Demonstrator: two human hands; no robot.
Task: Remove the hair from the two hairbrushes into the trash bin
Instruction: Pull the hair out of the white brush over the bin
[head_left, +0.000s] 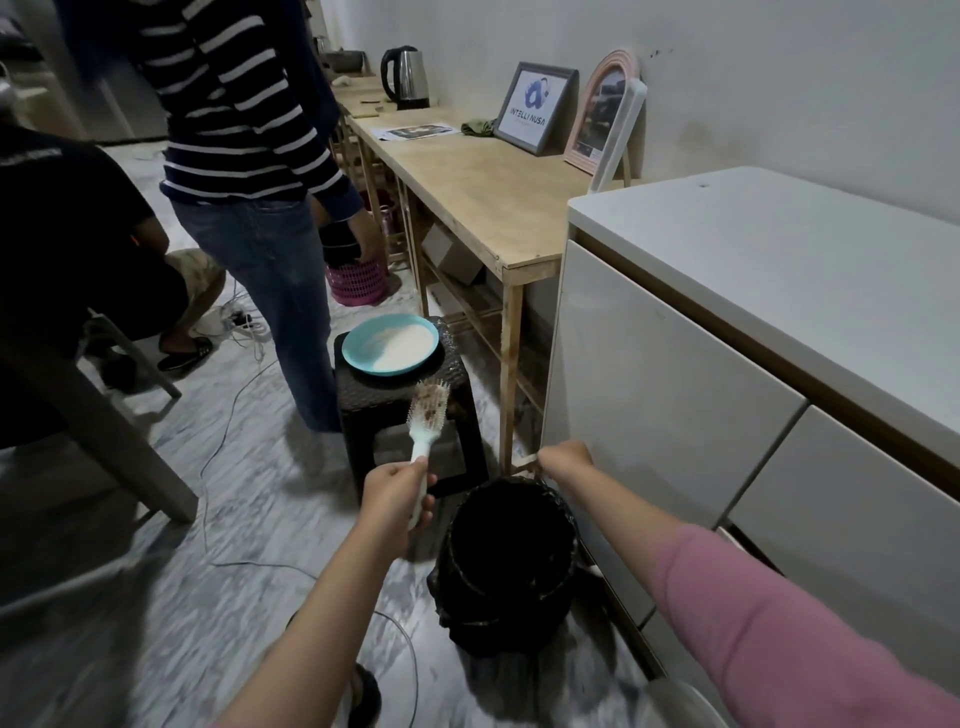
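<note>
Beside the trash bin (511, 558), on its far side from the wearer, rises the white cabinet (727, 415), with the long wooden bench (467, 187) running away beyond it. That bin, lined with a black bag and open at the top, stands on the marbled floor (218, 597) and serves as the mark for everything else. Just behind it sits a dark stool (400, 410) carrying a blue plate (389, 344) of pale grain. Left of the bin and a little above its rim, the left hand (397, 499) is closed round the handle of a white hairbrush (427, 421), bristle head up, brownish hair tangled in the bristles. Over the bin's far rim the right hand (566, 460) reaches forward; whether its fingers are open or curled I cannot tell. Only one brush is in view. It looks light and stiff, best held by the handle, while the hair is soft and wispy, likely needing a pinch near the bristle roots and a pull upward.
</note>
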